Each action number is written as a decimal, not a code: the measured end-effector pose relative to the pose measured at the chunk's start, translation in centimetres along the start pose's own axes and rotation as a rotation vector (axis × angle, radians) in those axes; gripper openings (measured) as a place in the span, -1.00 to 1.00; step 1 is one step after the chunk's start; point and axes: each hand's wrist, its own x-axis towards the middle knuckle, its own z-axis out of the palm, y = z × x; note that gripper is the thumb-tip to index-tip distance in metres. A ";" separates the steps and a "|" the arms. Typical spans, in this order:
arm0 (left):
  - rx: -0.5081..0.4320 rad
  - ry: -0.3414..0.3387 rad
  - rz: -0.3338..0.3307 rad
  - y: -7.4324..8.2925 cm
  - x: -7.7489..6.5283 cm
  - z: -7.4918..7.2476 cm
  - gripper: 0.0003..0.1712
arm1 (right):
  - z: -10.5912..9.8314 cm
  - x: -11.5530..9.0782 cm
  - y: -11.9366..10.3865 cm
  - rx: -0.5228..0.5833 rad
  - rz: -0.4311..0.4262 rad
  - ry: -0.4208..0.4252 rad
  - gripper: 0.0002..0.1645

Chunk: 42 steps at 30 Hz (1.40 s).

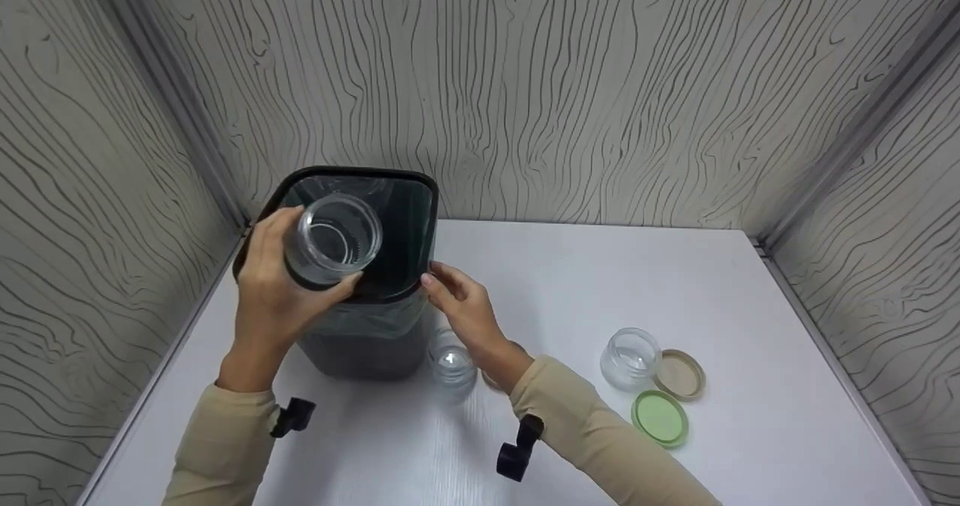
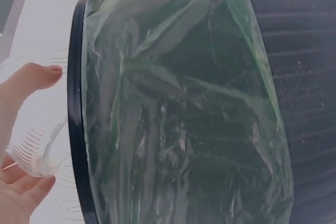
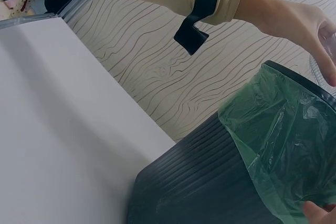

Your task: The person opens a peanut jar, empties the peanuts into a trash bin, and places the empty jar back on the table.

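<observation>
My left hand (image 1: 271, 285) holds a clear jar (image 1: 335, 238) above the mouth of a dark trash bin (image 1: 375, 352), thumb and fingers around its side. The jar is tilted, its round opening facing up toward the head camera. A green bag (image 2: 173, 103) lines the bin and folds down over its outside. At the bin's near right corner, my right hand (image 1: 471, 315) pinches the black rim (image 1: 429, 214), with the thumb and fingers on either side of it. In the right wrist view the left hand (image 3: 299, 27) reaches over the far rim.
Beside the bin, below my right hand, stands another clear jar (image 1: 452, 371), with a lid (image 1: 491, 381) partly hidden by the wrist. Farther right on the white table (image 1: 570, 281) are a clear jar (image 1: 630, 359), a beige lid (image 1: 680, 375) and a green lid (image 1: 660, 417). Patterned walls surround the table.
</observation>
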 end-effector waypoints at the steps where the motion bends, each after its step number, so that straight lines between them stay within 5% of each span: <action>1: -0.005 0.000 0.002 0.1 -0.1 0.1 0.03 | 0.0 -0.1 0.0 0.003 -0.002 0.001 -0.41; 30: -0.206 -0.003 0.012 2.9 -2.1 1.9 0.09 | -3.8 -1.1 3.0 -0.064 0.058 0.095 -0.56; 42: -0.277 -0.024 0.073 4.5 -3.2 3.0 0.04 | -5.0 -1.9 4.8 -0.041 0.093 0.110 -0.59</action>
